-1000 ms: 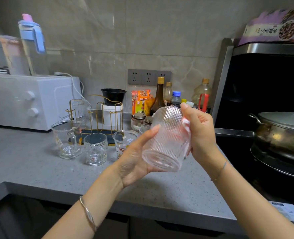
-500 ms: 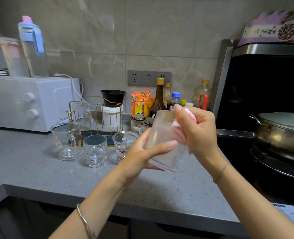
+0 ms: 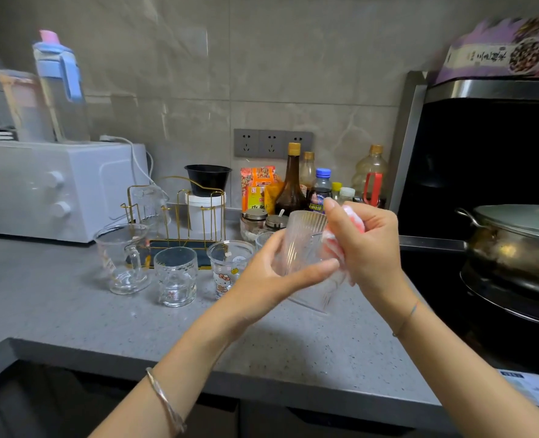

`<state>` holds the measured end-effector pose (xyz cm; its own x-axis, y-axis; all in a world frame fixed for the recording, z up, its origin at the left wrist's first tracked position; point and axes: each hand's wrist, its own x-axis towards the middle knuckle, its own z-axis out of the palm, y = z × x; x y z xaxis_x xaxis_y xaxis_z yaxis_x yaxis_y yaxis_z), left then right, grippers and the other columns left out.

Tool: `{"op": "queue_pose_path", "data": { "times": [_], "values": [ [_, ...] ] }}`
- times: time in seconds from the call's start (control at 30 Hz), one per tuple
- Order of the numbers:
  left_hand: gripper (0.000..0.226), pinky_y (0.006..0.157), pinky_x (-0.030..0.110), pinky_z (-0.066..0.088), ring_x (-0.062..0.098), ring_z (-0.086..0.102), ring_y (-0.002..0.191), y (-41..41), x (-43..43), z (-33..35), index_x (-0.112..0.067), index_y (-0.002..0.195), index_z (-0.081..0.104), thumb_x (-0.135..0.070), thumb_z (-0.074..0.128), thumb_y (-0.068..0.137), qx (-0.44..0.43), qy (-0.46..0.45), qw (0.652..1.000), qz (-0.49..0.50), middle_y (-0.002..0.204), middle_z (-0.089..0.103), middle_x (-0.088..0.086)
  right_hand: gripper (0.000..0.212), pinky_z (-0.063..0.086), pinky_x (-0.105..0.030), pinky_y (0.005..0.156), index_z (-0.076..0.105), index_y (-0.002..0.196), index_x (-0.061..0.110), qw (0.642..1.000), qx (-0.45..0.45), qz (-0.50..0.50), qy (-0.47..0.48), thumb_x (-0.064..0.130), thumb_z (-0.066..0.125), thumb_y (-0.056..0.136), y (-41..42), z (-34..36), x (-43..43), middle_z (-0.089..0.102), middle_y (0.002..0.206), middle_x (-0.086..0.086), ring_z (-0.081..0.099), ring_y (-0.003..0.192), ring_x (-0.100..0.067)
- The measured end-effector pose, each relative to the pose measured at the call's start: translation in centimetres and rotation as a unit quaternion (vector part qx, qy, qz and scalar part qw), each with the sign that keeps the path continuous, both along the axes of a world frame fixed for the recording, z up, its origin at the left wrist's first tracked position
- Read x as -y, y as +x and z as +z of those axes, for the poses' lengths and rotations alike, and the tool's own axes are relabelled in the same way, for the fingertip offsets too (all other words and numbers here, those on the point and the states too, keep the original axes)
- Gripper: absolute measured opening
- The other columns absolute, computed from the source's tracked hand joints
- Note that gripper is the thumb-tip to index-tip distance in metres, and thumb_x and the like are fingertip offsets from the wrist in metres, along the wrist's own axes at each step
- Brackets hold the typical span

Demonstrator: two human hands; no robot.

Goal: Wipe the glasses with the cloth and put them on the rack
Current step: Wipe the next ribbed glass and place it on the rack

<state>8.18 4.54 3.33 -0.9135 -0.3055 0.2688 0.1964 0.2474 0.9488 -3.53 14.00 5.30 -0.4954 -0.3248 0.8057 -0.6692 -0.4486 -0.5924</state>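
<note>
Glass tumbler (image 3: 304, 230) (ribbed) gripped in left fingers (image 3: 312, 270); right fingers (image 3: 369, 230) clench pink cloth (image 3: 356, 221) against it.

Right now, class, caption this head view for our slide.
Left hand holds a ribbed glass; right hand presses a pink cloth against it.

Clear ribbed glass (image 3: 304, 235), pink-and-white cloth (image 3: 355, 221), gold wire rack (image 3: 179, 213), speckled grey counter (image 3: 72, 305).

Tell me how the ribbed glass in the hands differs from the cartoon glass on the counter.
The ribbed glass has vertical ridges; the cartoon glass is smooth with a printed figure. The ribbed glass is held tilted above the counter by the left hand, the right hand pressing a pink cloth on it; the cartoon glass stands upright, untouched. Both are clear.
</note>
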Motion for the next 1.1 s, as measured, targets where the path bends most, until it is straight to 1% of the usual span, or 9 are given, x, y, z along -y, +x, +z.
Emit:
{"op": "queue_pose_path", "data": {
  "times": [0.3,0.4,0.47,0.53,0.6,0.73,0.87,0.97,1.1],
  "values": [
    [0.062,0.099,0.035,0.048,0.006,0.065,0.106,-0.1,0.9,-0.9,-0.031,0.115,0.067,-0.054,0.076,0.058,-0.017,0.007,1.0,0.007,0.112,0.072,-0.009,0.048,0.031,-0.021,0.046,0.04,0.044,0.016,1.0,-0.016,0.009,0.019,0.033,0.056,0.085,0.4,-0.8,0.3,0.036,0.04,0.008,0.034,0.042,-0.008],
    [0.061,0.083,0.025,0.054,0.011,0.07,0.095,0.0,1.0,-1.6,-0.018,0.103,0.076,-0.05,0.081,0.052,-0.005,0.145,0.986,-0.083,0.106,0.074,0.0,0.054,0.042,-0.025,0.05,0.043,0.042,0.008,0.996,0.069,0.064,0.006,0.042,0.056,0.082,0.1,-1.3,0.2,0.043,0.04,-0.003,0.041,0.039,-0.021],
    [0.064,0.075,0.028,0.058,0.014,0.071,0.091,0.0,0.9,-2.1,-0.018,0.098,0.079,-0.051,0.09,0.044,-0.008,0.261,0.951,-0.163,0.102,0.075,0.003,0.057,0.052,-0.045,0.065,0.051,0.055,-0.005,0.971,0.19,0.143,0.009,0.046,0.062,0.079,0.3,-1.4,0.1,0.053,0.059,-0.027,0.055,0.054,-0.037],
    [0.066,0.077,0.035,0.059,0.019,0.072,0.088,-0.4,1.0,-2.8,-0.015,0.097,0.079,-0.047,0.093,0.041,-0.017,0.334,0.919,-0.206,0.099,0.075,0.007,0.038,0.054,-0.048,0.074,0.068,0.061,0.01,0.938,0.285,0.196,0.019,0.043,0.064,0.079,0.0,-1.8,0.1,0.064,0.075,-0.023,0.064,0.07,-0.036],
    [0.066,0.075,0.036,0.059,0.02,0.072,0.086,-0.8,1.2,-3.3,-0.015,0.095,0.079,-0.046,0.095,0.039,-0.016,0.343,0.916,-0.207,0.097,0.075,0.008,0.034,0.056,-0.041,0.074,0.072,0.07,0.012,0.929,0.32,0.182,0.032,0.044,0.064,0.08,-0.1,-2.2,0.1,0.068,0.079,-0.014,0.067,0.076,-0.028],
    [0.082,0.079,0.033,0.057,0.016,0.071,0.094,-1.1,1.8,-4.3,-0.02,0.101,0.077,-0.057,0.092,0.03,0.031,0.272,0.954,-0.119,0.105,0.075,0.004,0.081,0.051,-0.052,0.092,0.058,0.111,-0.008,0.914,0.394,0.091,0.037,0.06,0.065,0.067,-0.9,-2.6,0.2,0.06,0.111,-0.035,0.064,0.101,-0.041],
    [0.105,0.073,0.02,0.055,0.012,0.07,0.1,-1.0,1.9,-4.8,-0.027,0.118,0.061,-0.062,0.089,0.024,0.047,0.2,0.977,-0.051,0.112,0.073,-0.006,0.048,0.054,-0.03,0.064,0.059,0.073,0.006,0.883,0.468,0.04,0.001,0.051,0.056,0.088,-3.6,-3.9,0.2,0.064,0.052,-0.007,0.062,0.052,-0.014],
    [0.109,0.096,0.034,0.051,0.02,0.07,0.104,-1.5,2.1,-5.2,-0.035,0.136,0.047,-0.051,0.09,0.036,0.032,0.184,0.982,-0.018,0.118,0.071,-0.007,0.043,0.053,-0.043,0.063,0.057,0.076,0.01,0.857,0.504,-0.014,0.109,0.048,0.049,0.094,-5.1,-6.9,-0.1,0.064,0.045,0.0,0.057,0.047,-0.023],
    [0.105,0.11,0.051,0.036,0.019,0.067,0.11,-2.2,2.5,-6.1,-0.039,0.14,0.042,-0.047,0.088,0.046,0.03,0.198,0.98,0.008,0.12,0.07,-0.006,0.032,0.051,-0.029,0.051,0.055,0.074,0.007,0.841,0.463,-0.035,0.278,0.031,0.054,0.096,-6.9,-11.3,-0.6,0.065,0.058,-0.015,0.06,0.045,-0.022]
  ]
}}
